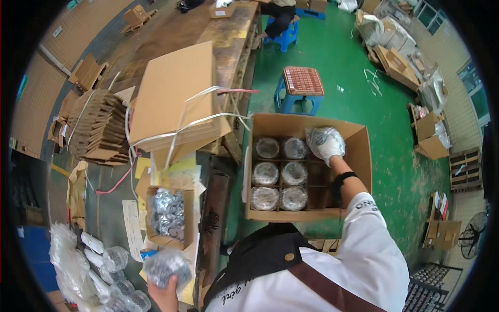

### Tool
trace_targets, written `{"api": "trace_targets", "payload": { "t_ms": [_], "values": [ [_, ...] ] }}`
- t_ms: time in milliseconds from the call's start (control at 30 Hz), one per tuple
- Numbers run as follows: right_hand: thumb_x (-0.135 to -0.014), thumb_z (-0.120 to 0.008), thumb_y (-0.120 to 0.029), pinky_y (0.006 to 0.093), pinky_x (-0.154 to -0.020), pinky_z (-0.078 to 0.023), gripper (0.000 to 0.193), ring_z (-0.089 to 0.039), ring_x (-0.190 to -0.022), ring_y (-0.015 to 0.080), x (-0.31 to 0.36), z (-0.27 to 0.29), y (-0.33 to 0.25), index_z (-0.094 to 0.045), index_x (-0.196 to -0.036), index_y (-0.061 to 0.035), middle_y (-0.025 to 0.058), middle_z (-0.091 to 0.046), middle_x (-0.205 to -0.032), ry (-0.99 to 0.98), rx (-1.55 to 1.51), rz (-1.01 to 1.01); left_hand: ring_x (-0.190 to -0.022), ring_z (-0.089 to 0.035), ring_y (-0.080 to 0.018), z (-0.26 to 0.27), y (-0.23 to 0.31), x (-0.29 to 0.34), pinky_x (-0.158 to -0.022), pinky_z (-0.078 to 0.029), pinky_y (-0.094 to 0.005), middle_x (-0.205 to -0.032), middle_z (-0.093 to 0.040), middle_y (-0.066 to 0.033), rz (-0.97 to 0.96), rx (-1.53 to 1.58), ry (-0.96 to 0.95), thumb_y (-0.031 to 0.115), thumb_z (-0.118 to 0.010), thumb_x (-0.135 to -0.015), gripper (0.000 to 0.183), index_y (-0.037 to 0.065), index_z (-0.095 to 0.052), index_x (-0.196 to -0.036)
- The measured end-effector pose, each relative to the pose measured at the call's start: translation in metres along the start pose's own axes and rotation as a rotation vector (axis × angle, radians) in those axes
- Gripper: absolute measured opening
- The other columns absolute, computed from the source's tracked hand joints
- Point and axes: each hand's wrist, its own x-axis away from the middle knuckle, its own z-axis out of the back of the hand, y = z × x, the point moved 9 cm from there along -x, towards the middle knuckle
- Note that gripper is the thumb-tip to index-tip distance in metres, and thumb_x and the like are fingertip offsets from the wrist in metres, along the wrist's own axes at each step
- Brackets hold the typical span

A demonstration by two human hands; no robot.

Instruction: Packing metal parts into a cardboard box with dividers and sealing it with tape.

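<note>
My right hand (330, 150), in a white glove, grips a bubble-wrapped bundle (321, 136) inside the far part of a divided cardboard box (306, 214). Round wrapped pieces (265, 173) fill the two left columns of compartments, and what lies inside their wrapping cannot be made out. Low at the left, my left hand (164, 294) closes around another bubble-wrapped bundle (168, 268), near the worktable's papers. Just beyond it stands a small open carton (188, 218) of shiny metal parts (167, 212).
Tied flat cardboard (174, 93) leans over the worktable (228, 57), with loose white straps hanging from it. A blue stool (302, 91) stands beyond the box. Plastic-wrapped rolls (115, 258) lie at lower left. Another person (280, 15) sits at the far end.
</note>
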Motion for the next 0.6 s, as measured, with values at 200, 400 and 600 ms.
{"api": "trace_targets", "payload": {
  "t_ms": [200, 400, 600],
  "values": [
    [-0.082, -0.054, -0.027, 0.0414, -0.092, -0.046, 0.044, -0.058, -0.109, 0.0347, -0.092, -0.136, 0.087, -0.060, -0.116, 0.0016, 0.0224, -0.058, -0.121, -0.072, 0.255, 0.313, -0.098, -0.053, -0.0391, -0.266, 0.275, -0.028, -0.086, -0.040, -0.0425, -0.105, -0.059, -0.0185, -0.828, -0.269, -0.846, 0.018, -0.074, -0.074, 0.054, 0.000, -0.050, -0.118],
    [-0.086, -0.061, -0.017, 0.0307, -0.093, -0.045, 0.042, -0.060, -0.107, 0.0200, 0.030, 0.129, 0.008, -0.055, -0.120, 0.0051, 0.0156, -0.064, -0.113, -0.172, -0.939, 0.407, -0.089, -0.061, -0.0356, -0.543, 0.288, 0.055, -0.077, -0.041, -0.0469, -0.087, -0.063, -0.0164, -1.142, -0.537, -1.227, 0.022, -0.073, -0.073, 0.038, 0.003, -0.052, -0.099],
    [-0.087, -0.059, -0.011, 0.0373, -0.093, -0.047, 0.035, -0.062, -0.099, 0.0222, 0.155, 0.219, 0.156, -0.056, -0.118, 0.0021, 0.0134, -0.065, -0.104, 0.272, -1.279, 0.181, -0.097, -0.058, -0.0236, -0.703, 0.202, 0.141, -0.083, -0.038, -0.0387, -0.094, -0.064, -0.0077, -1.340, -0.760, -1.049, 0.014, -0.057, -0.082, 0.013, 0.011, -0.059, -0.095]
  ]
}}
